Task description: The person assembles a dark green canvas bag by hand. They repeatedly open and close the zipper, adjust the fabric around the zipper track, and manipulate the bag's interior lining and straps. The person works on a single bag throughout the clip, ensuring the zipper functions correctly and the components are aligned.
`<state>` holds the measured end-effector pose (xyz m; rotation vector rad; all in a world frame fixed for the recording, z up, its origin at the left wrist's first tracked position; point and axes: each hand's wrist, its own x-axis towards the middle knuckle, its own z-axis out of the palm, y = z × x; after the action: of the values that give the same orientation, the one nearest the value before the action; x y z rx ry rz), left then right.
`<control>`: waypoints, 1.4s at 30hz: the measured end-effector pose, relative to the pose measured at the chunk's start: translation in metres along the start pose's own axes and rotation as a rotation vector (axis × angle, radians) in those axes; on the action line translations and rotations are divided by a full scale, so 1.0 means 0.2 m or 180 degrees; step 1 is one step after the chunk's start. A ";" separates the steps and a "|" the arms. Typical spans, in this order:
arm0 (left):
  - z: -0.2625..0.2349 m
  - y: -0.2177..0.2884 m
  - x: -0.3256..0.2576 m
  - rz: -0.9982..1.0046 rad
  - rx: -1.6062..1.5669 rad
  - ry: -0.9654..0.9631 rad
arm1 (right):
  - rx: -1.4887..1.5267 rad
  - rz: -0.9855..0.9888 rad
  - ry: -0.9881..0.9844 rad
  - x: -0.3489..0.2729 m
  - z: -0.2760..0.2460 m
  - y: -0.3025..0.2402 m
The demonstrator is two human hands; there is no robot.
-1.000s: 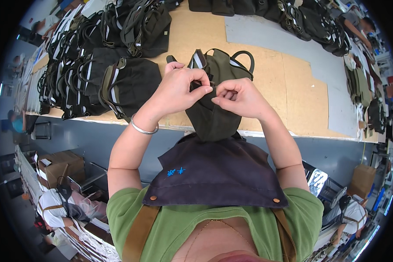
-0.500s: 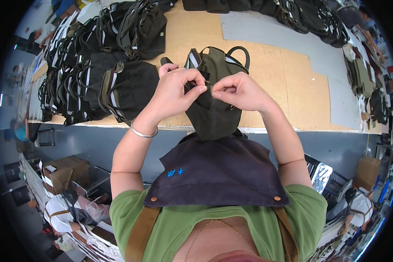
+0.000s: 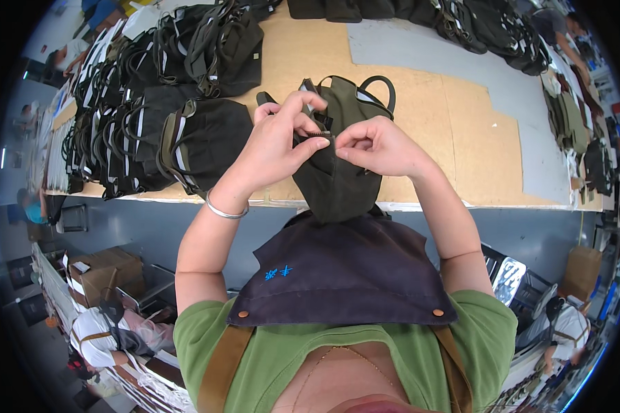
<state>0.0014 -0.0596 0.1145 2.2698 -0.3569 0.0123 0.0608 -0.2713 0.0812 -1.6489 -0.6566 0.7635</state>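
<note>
A dark olive-green bag [image 3: 343, 186] with black loop handles lies at the table's near edge, its bottom toward me. Over its left side, my left hand [image 3: 277, 140] pinches a short dark strip with fine teeth [image 3: 317, 133], which looks like part of a zipper, between thumb and finger. Its other fingers are raised and curled. Close by on the right, my right hand [image 3: 379, 146] has thumb and forefinger pressed together above the bag. Whatever lies in that pinch is too small to make out.
Rows of dark bags [image 3: 213, 141] are piled along the left of the tan-topped table [image 3: 420, 131]. More bags [image 3: 455, 27] line the far edge. At the right end lie olive pieces [image 3: 565, 120]. Other people sit behind on both sides, near cardboard boxes [image 3: 107, 275].
My left fingers have lifted and spread a little, showing more of the toothed strip. The right hand has barely shifted, and the bag stays almost in place.
</note>
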 end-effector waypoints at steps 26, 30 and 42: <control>0.06 -0.03 -0.05 0.0404 0.0393 0.0160 | -0.0686 -0.0377 0.0583 -0.06 0.09 -0.06; 0.06 -0.04 -0.05 0.0441 0.0445 0.0136 | -0.0760 -0.0184 0.0593 -0.04 0.11 -0.04; -0.03 -0.07 -0.03 0.0768 0.0522 -0.0233 | -0.3092 -0.0397 -0.0437 -0.03 -0.16 -0.17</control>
<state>-0.0002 -0.0450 0.1079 2.3791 -0.6890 0.0859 0.0810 -0.2892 0.1199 -2.3950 -1.3524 0.4764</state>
